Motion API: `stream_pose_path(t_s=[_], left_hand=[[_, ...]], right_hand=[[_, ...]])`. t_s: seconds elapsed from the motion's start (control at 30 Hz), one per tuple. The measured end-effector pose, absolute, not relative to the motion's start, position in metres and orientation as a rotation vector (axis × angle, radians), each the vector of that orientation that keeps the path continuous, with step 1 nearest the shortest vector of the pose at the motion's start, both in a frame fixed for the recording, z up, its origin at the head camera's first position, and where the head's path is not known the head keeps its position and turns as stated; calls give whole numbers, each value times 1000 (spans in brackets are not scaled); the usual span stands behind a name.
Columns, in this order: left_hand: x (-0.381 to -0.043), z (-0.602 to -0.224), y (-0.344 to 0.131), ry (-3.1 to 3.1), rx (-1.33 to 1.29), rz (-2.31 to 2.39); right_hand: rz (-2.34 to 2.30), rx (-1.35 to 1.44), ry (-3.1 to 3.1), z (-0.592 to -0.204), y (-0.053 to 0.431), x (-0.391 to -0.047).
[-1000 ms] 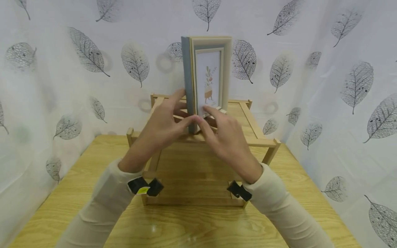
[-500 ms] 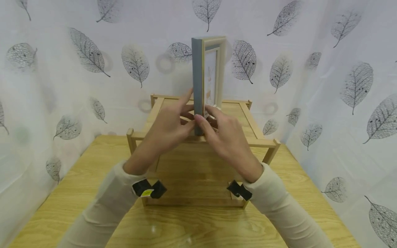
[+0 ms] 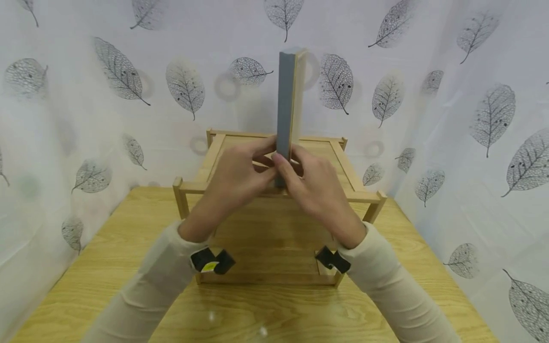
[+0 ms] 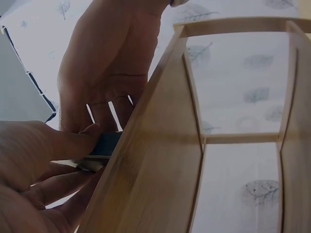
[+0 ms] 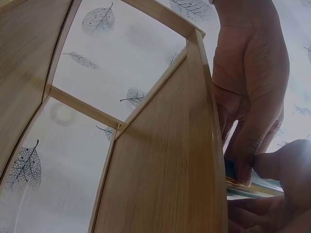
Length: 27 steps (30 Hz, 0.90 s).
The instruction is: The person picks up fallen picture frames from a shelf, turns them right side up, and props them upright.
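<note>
A picture frame (image 3: 285, 105) stands upright on the top board of a small wooden shelf (image 3: 319, 155), near its front edge. In the head view its blue-grey side edge faces me and a thin cream strip of the front shows on the right. My left hand (image 3: 233, 174) holds its lower left, with fingers along the back and the thumb near the edge. From the right, my right hand (image 3: 317, 186) grips the lower part, thumb pressed on the side edge. In the left wrist view only a blue bit of the picture frame (image 4: 107, 144) shows between the hands; its base is mostly hidden.
The shelf stands on a wood-grain table (image 3: 266, 312), its lower board (image 3: 266, 238) below my forearms. Corner posts (image 3: 179, 183) stick up slightly above the top board. A white curtain (image 3: 231, 33) with leaf prints hangs behind and at both sides.
The picture frame has turned from showing its printed picture to nearly edge-on, and shifted a little right. My left hand has moved right with it; the right hand has shifted only slightly.
</note>
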<state>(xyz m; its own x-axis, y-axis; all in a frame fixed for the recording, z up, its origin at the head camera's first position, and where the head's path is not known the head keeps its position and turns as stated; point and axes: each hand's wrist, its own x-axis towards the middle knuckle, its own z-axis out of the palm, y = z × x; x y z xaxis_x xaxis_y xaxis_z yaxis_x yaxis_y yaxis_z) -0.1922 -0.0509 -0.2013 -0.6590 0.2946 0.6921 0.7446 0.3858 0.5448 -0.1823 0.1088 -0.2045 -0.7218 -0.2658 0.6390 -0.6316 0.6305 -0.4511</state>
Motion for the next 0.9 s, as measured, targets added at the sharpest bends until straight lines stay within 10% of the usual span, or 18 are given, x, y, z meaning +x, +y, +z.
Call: stream_pose_path(t_s=[0.9], left_hand=[[-192, -200, -53, -2254, -937, -1240]], right_hand=[[906, 703, -2350, -202, 115, -187]])
